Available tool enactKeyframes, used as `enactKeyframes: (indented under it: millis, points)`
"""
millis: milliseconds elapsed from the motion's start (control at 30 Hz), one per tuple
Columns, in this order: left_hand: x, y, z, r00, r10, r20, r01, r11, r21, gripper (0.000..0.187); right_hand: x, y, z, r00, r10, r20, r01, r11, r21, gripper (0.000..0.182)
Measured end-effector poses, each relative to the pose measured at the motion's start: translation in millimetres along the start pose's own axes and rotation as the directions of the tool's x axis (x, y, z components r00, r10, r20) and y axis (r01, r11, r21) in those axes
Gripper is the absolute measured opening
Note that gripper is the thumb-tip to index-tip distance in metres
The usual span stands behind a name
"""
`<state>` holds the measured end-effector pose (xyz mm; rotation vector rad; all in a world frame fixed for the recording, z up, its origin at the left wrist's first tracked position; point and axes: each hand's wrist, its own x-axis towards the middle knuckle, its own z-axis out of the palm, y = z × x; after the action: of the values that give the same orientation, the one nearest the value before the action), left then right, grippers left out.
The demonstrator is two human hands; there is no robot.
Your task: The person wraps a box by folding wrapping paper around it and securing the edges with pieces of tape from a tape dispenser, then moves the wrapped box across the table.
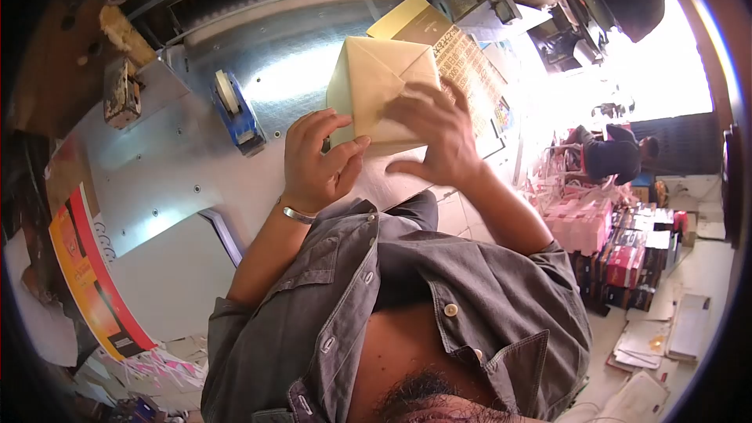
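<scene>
Both hands work a cream paper-wrapped box [376, 86] standing on the metal table [258, 70]. Left hand [317, 160] curls loosely, fingertips against its lower edge; right hand [435, 129] lies spread, pressing down the folded flap. It looks light and stiff, the paper smooth and easily creased, best gripped at the edges. A blue tape dispenser [237, 112] sits near, to the left.
</scene>
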<state>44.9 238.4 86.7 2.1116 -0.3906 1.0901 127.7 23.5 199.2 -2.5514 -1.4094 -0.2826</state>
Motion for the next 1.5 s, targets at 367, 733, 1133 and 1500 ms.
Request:
enactKeyframes:
  millis: [367,733,1133,1500]
  points:
    - [-15,20,2,0.854,-0.499,0.146,0.497,0.701,-0.512,0.073,-33,21,20,0.810,0.494,-0.316,-0.257,0.783,0.566,0.075]
    - [-18,33,10,0.769,-0.313,0.558,0.612,0.612,-0.501,0.116,-87,61,88,0.566,0.758,-0.324,-0.323,0.565,0.759,0.105]
    - [-106,-33,8,-0.018,-0.982,0.186,0.560,-0.164,-0.812,0.025,29,-76,113,0.963,0.269,0.003,-0.137,0.481,0.866,0.041]
    - [-87,-75,0,-0.041,-0.972,0.230,0.552,-0.214,-0.806,0.034,129,-69,242,0.870,0.289,0.399,-0.476,0.286,0.832,0.036]
